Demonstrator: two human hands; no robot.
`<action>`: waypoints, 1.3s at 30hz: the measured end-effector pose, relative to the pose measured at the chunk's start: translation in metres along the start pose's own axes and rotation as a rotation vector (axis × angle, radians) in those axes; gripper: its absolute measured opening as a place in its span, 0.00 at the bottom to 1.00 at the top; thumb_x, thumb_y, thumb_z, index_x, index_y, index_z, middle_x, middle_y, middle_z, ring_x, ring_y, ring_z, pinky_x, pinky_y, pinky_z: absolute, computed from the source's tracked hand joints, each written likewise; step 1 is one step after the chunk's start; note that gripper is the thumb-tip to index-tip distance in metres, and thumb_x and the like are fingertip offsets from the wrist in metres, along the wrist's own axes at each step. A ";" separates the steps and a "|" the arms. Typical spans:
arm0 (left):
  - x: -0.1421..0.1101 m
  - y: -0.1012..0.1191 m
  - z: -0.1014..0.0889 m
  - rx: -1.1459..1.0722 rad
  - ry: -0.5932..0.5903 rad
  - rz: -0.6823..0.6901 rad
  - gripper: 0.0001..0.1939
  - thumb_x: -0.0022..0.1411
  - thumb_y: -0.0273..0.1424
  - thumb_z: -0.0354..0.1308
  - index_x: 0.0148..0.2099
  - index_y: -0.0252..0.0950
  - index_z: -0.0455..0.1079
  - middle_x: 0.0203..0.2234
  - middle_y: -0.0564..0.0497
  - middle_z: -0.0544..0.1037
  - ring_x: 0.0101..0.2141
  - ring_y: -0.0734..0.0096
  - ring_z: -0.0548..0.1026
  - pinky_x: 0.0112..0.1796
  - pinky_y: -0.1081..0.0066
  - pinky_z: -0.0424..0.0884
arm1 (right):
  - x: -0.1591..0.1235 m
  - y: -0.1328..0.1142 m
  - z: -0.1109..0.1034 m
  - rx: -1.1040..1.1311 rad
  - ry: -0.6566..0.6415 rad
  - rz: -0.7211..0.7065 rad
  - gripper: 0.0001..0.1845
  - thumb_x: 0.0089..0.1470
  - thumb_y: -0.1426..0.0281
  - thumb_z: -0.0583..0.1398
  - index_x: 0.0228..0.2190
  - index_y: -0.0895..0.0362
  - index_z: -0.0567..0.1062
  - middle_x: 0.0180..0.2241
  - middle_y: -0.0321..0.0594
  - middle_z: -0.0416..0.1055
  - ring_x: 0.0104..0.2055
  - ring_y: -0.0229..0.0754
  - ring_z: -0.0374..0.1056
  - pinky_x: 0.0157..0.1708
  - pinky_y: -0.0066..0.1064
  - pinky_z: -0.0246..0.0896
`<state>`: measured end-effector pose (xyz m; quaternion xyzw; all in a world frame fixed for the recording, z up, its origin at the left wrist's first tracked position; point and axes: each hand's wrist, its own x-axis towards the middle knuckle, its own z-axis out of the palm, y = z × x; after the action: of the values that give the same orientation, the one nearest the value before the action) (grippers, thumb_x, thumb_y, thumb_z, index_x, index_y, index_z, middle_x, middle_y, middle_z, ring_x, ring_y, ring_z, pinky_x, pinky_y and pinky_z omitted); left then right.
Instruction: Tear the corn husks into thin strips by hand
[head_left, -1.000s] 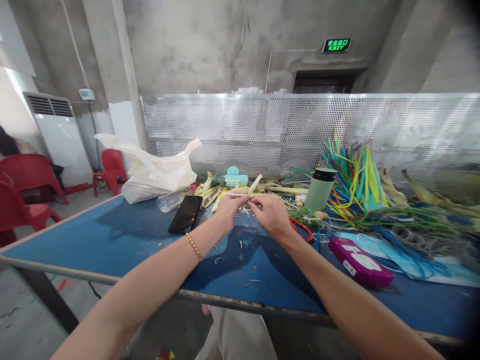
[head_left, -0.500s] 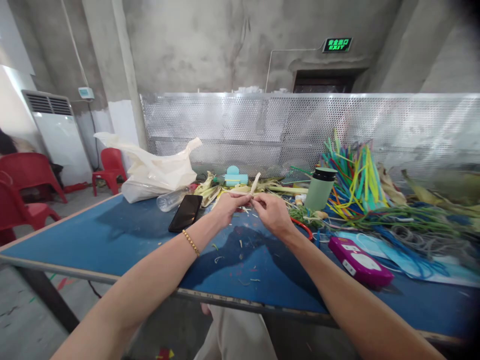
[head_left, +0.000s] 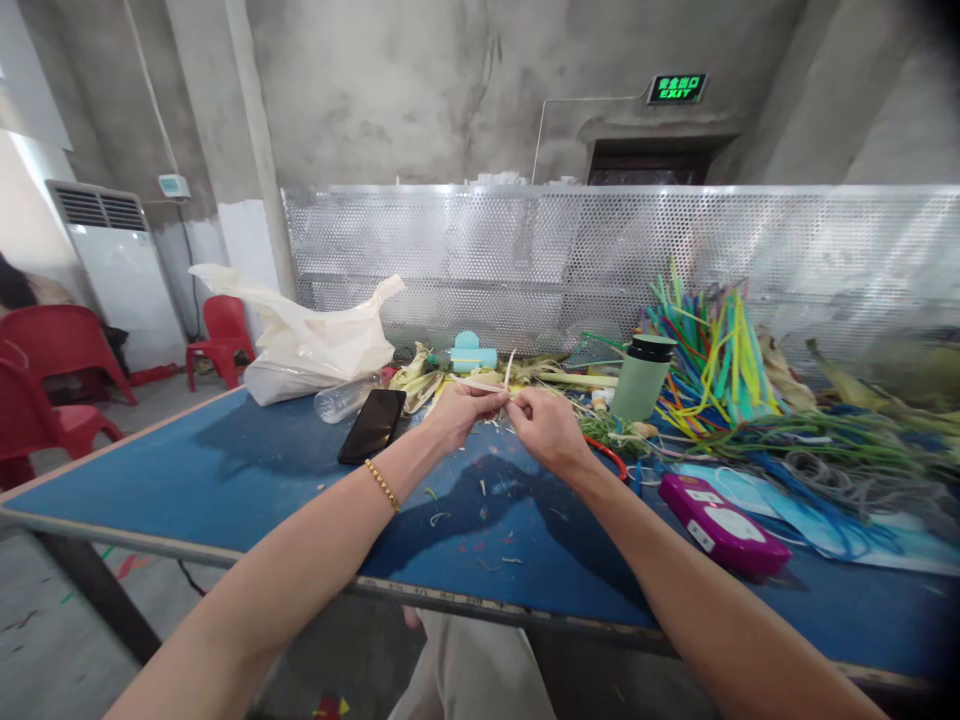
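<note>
The pale strip (head_left: 509,370) juts upward between the left fingers (head_left: 490,402) and right fingers (head_left: 520,404).

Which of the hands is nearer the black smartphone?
Left. The left hand is just right of the black smartphone; the right hand is farther right, past the left hand.

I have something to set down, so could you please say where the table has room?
The widest bare patch of table lies left of the phone, in front of the white bag; a smaller one in front of the purple box. Strips and cords crowd the green bottle.
</note>
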<state>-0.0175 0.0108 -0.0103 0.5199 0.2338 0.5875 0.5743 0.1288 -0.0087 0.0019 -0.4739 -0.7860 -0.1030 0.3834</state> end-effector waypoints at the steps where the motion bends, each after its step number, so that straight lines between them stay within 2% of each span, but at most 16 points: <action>1: -0.001 0.000 0.000 0.002 -0.011 0.010 0.14 0.38 0.28 0.72 0.30 0.29 0.77 0.24 0.47 0.77 0.28 0.73 0.71 0.32 0.71 0.64 | 0.000 0.000 0.000 -0.005 -0.003 -0.001 0.12 0.53 0.69 0.55 0.19 0.56 0.67 0.20 0.39 0.68 0.25 0.40 0.60 0.28 0.30 0.48; 5: -0.002 0.001 0.001 0.013 -0.055 0.030 0.13 0.39 0.28 0.72 0.30 0.30 0.77 0.26 0.48 0.77 0.31 0.71 0.72 0.36 0.69 0.66 | -0.001 -0.001 -0.001 -0.010 -0.008 0.014 0.11 0.52 0.70 0.55 0.19 0.56 0.66 0.20 0.39 0.68 0.25 0.40 0.60 0.29 0.30 0.48; 10: -0.002 0.000 0.002 -0.023 -0.022 0.046 0.14 0.38 0.30 0.72 0.30 0.30 0.77 0.27 0.47 0.78 0.33 0.69 0.73 0.40 0.66 0.68 | -0.001 -0.002 -0.001 0.018 -0.017 0.010 0.12 0.54 0.68 0.54 0.20 0.56 0.68 0.22 0.40 0.69 0.26 0.40 0.61 0.30 0.30 0.49; 17: 0.000 -0.001 0.004 -0.030 0.063 0.096 0.15 0.35 0.31 0.73 0.27 0.31 0.76 0.24 0.49 0.76 0.28 0.73 0.70 0.32 0.70 0.64 | 0.001 -0.004 -0.003 0.093 -0.020 -0.019 0.12 0.55 0.67 0.53 0.22 0.56 0.68 0.21 0.38 0.68 0.25 0.39 0.60 0.29 0.30 0.49; 25: -0.002 0.000 0.007 -0.030 0.053 0.115 0.14 0.35 0.32 0.73 0.25 0.30 0.75 0.22 0.49 0.76 0.28 0.73 0.70 0.32 0.70 0.63 | 0.000 -0.005 -0.002 0.125 0.000 -0.035 0.13 0.54 0.68 0.54 0.20 0.55 0.63 0.20 0.36 0.66 0.24 0.38 0.58 0.28 0.30 0.48; 29: -0.001 0.000 0.007 -0.033 0.055 0.094 0.12 0.38 0.31 0.72 0.25 0.30 0.75 0.23 0.48 0.76 0.28 0.72 0.70 0.33 0.69 0.64 | -0.001 -0.006 -0.004 0.129 -0.009 -0.030 0.12 0.53 0.68 0.54 0.20 0.55 0.63 0.20 0.36 0.66 0.24 0.38 0.59 0.28 0.30 0.49; 39: -0.002 -0.001 0.009 -0.067 0.086 0.089 0.13 0.38 0.31 0.73 0.26 0.30 0.75 0.23 0.48 0.76 0.27 0.73 0.70 0.33 0.70 0.65 | -0.001 -0.007 -0.003 0.128 -0.025 -0.025 0.12 0.53 0.67 0.54 0.20 0.55 0.63 0.19 0.36 0.65 0.23 0.38 0.58 0.27 0.30 0.48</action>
<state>-0.0094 0.0059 -0.0089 0.4845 0.2150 0.6416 0.5544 0.1249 -0.0139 0.0045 -0.4400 -0.8014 -0.0516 0.4018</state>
